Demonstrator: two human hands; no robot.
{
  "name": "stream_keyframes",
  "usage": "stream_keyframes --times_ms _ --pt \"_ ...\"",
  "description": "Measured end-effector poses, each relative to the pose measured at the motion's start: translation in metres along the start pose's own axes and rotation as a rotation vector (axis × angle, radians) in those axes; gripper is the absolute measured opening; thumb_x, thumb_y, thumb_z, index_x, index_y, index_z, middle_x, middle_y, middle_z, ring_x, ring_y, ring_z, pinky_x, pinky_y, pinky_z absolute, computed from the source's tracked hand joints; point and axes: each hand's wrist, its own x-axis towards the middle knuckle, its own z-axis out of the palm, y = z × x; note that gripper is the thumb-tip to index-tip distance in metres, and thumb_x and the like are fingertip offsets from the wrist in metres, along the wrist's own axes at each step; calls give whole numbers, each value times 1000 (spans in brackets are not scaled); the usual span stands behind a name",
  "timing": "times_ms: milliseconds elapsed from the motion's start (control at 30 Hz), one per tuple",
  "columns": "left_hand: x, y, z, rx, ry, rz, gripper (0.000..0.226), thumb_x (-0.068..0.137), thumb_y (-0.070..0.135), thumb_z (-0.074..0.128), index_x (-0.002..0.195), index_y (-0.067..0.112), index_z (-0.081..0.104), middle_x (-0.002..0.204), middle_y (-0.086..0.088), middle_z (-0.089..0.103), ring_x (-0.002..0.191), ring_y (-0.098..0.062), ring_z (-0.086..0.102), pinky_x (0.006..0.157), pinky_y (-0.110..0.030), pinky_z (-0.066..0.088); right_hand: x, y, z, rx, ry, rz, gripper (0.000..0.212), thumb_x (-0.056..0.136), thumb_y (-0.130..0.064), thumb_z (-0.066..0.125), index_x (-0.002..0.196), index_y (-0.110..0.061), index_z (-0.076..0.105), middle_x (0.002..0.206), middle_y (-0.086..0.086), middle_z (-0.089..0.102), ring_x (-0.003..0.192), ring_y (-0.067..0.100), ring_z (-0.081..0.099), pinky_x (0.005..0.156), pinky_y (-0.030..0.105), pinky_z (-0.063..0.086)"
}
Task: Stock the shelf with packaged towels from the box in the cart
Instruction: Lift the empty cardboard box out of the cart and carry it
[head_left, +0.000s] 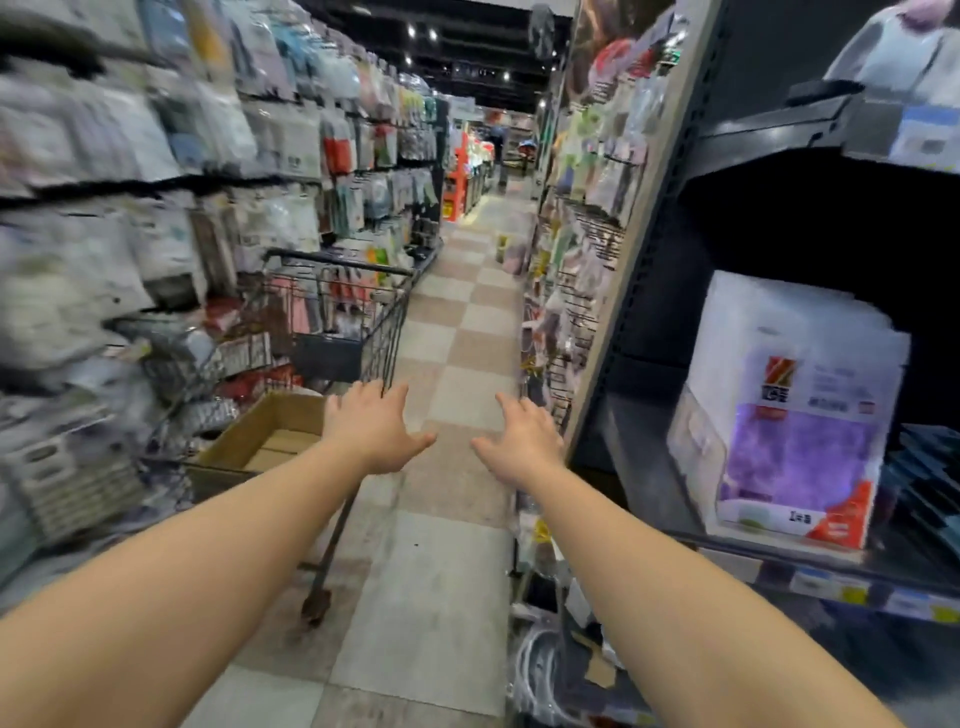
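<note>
Both your arms reach forward over the aisle floor (447, 332). Your left hand (371, 428) has its fingers spread and relaxed, holding nothing; it hangs at the near right corner of the cardboard box (270, 436). Your right hand (522, 439) is likewise spread and empty, just beside the grey upright edge of the shelf unit (644, 234) on your right.

Open room: a checkered strip of floor runs between the cart (337, 317) on the left and the racks on the right, free of obstruction as far as the red display far off.

Count: one wire cart, parked against the left-hand racks. One box sits in it, flaps open; its contents cannot be made out. One packaged towel (795, 415), purple with a white header and red corner, stands upright on the dark shelf (779, 551) at right, near its front edge. Dark folded goods (924, 478) lie just beside it; number cannot be told. The left racks are motion-blurred.
</note>
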Motion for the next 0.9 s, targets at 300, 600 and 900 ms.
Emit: stream_keyframes --times_ms 300,600,900 --pt "20 -139 14 15 -37 -303 87 83 75 50 153 26 30 158 -5 32 146 -29 28 120 -53 21 65 -105 80 -7 -169 -144 76 92 -46 59 156 -31 21 163 7 20 150 29 16 121 46 18" --pt "123 -225 32 55 -87 -419 90 83 75 51 155 27 26 160 -4 30 148 -28 26 121 -53 20 184 -165 136 19 -277 -185 75 92 -41 61 155 -30 23 162 5 24 149 29 20 119 48 20" --pt "208 -305 58 -24 -102 -488 89 86 72 53 156 27 22 163 -4 25 151 -28 21 123 -52 16 291 -229 198 -35 -334 -222 77 91 -44 62 155 -32 21 160 4 28 146 30 27 117 50 29"
